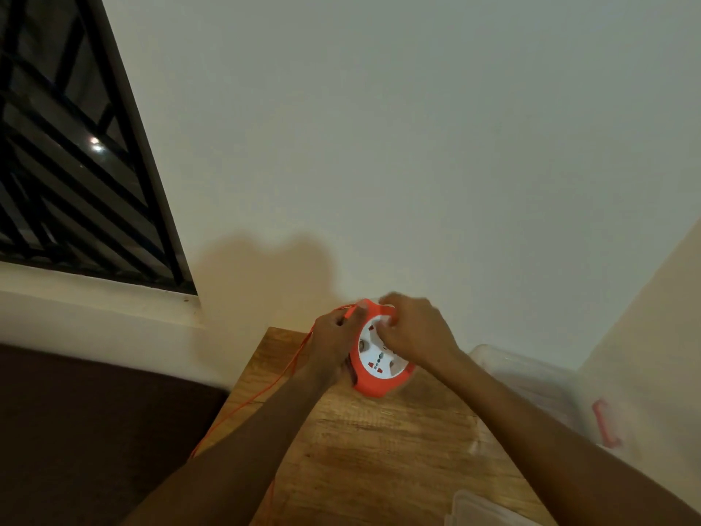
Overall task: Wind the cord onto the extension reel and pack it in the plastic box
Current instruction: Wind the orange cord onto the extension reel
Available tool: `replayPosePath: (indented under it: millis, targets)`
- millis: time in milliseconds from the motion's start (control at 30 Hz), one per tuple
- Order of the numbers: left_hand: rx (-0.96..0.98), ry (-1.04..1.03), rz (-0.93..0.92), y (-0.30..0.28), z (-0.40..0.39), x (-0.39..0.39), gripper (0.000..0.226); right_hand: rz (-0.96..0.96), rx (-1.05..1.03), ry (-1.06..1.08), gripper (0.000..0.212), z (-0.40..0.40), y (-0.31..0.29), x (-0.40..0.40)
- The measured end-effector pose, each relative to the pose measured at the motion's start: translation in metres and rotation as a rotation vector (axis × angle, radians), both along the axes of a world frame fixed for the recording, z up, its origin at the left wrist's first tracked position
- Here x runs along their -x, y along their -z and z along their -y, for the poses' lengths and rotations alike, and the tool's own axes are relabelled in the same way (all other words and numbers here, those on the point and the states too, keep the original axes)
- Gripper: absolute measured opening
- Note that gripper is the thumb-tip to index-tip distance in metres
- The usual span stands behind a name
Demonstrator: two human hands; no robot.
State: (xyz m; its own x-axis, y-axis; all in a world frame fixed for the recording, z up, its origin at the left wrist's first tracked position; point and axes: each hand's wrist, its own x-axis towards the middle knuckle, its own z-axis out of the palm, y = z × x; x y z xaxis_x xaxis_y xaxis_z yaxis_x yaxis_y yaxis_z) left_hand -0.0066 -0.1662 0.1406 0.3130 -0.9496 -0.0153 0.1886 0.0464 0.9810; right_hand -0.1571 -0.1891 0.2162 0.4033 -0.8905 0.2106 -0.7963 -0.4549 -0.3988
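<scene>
An orange extension reel (373, 385) with a white socket face is held tilted above the far end of the wooden table (379, 457). My left hand (333, 343) grips its left rim. A thin orange cord (265, 392) runs from under that hand down and left, off the table edge. My right hand (413, 332) lies over the top of the white face with its fingers curled on something there; what they hold is blurred. The clear plastic box (531, 377) stands at the table's right, beside the wall.
A clear lid (485, 510) lies at the table's near right edge. The box has a red clip (605, 423) on its side. A barred window (72, 165) is at upper left, a dark surface (95, 430) lies left of the table, and a plain wall stands close behind.
</scene>
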Motion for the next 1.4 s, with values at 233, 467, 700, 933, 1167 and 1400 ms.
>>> replayPosePath:
  millis: [233,467,700,933,1167,1400]
  targets:
    - [-0.043,0.193,0.146,0.009,-0.003,0.021,0.032,-0.143,-0.345,-0.274,0.016,0.030,-0.040,-0.004]
    - [-0.003,0.219,0.275,0.005,-0.018,0.030,0.045,-0.035,-0.529,-0.096,0.034,0.035,-0.022,-0.011]
    - [-0.052,0.184,0.169,-0.001,-0.027,0.035,0.024,0.166,-0.592,0.048,0.027,0.037,-0.014,-0.021]
    - [-0.140,0.247,0.026,0.001,-0.034,0.037,0.030,0.206,-0.793,0.105,0.023,0.041,-0.029,-0.039]
    - [-0.134,0.193,0.000,-0.008,-0.030,0.032,0.027,0.637,-0.934,0.080,0.006,0.046,-0.043,-0.056]
    - [-0.164,0.078,0.095,0.001,-0.044,0.031,0.029,0.120,-0.321,-0.352,0.041,0.014,-0.048,-0.085]
